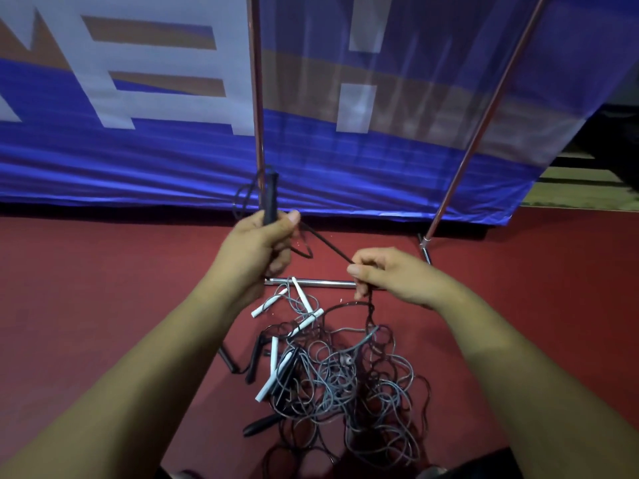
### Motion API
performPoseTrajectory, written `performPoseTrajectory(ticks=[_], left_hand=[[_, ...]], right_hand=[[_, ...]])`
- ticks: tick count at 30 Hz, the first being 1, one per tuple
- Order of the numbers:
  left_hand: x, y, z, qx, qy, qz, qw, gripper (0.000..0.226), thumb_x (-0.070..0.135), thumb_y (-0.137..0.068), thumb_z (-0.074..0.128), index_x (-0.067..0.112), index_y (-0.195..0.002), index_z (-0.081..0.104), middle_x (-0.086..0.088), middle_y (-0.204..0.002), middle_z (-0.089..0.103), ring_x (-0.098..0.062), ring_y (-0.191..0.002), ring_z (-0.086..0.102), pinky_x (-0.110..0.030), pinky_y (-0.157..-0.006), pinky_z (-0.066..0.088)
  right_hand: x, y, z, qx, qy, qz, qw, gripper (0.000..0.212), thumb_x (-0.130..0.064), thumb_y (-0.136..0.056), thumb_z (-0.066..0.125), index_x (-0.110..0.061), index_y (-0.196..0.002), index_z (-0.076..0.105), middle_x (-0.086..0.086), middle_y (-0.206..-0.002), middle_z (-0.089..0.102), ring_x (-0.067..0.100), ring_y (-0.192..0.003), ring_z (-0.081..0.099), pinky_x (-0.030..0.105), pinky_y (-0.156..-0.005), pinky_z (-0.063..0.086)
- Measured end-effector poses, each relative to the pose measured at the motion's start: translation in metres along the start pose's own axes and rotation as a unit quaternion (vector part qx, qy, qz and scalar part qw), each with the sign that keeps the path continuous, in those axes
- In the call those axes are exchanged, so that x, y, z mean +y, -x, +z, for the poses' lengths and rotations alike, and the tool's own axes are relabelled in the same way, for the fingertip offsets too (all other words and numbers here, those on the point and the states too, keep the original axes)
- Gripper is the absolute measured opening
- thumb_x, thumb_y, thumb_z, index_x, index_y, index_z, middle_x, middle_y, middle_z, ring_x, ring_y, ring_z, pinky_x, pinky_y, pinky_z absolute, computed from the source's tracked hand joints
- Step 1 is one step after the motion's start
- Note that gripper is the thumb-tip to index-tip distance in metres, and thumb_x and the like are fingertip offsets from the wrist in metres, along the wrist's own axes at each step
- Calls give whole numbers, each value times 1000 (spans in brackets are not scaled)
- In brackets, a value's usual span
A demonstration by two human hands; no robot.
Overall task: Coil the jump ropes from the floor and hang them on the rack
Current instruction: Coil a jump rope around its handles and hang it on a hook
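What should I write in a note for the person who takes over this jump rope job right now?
Left hand: grips a black handle upright, with a few loops of the black rope.
Right hand: pinches the same rope, which runs down into the pile on the red floor.
Rack: stands behind the pile; no rope hangs on the part in view.
Done: one coil begun.
Left: finish it, hang it, then untangle and coil the other ropes.

A wrinkled blue banner (138,167) printed with large white and orange shapes is hung down to the red floor (103,271); a green strip (584,184) is seen far right.
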State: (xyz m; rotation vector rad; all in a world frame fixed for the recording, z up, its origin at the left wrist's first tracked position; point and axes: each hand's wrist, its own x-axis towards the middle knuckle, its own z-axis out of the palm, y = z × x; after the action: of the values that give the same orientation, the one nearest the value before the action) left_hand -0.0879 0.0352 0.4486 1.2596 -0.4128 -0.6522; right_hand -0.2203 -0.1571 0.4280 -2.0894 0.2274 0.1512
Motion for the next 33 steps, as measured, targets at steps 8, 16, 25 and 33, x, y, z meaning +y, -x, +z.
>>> performPoseTrajectory(ticks=[8,16,25,33], left_hand=[[-11,-22,-39,149,41,-69,986,16,15,-102,50,11,-87,53,2,-63,52,-6,-34,42,-14,-31,23],[-1,4,-1,17,-219,-15,976,25,10,-99,55,16,-121,65,-15,-87,73,-9,-39,57,-17,-35,25],[-8,3,20,-42,-130,-27,990,21,15,-96,61,15,-78,50,3,-54,37,-9,-41,30,-17,-36,19],[4,-13,-23,101,45,-46,993,28,12,-99,54,18,-74,43,4,-58,37,-7,-41,29,-16,-31,20]], right_hand=[[45,-3,-18,81,77,76,991,18,-21,-95,63,-23,-78,68,-8,-68,71,21,-64,53,39,-63,44],[-4,9,-8,118,55,-9,991,12,-20,-92,67,-15,-85,75,-7,-53,60,6,-50,54,25,-55,45],[-14,8,-4,79,-16,-54,995,16,-26,-93,66,-15,-82,70,4,-62,64,11,-62,59,30,-67,47],[50,6,-26,9,57,82,995,15,-23,-95,63,-12,-88,70,4,-80,72,5,-69,56,23,-72,42]])
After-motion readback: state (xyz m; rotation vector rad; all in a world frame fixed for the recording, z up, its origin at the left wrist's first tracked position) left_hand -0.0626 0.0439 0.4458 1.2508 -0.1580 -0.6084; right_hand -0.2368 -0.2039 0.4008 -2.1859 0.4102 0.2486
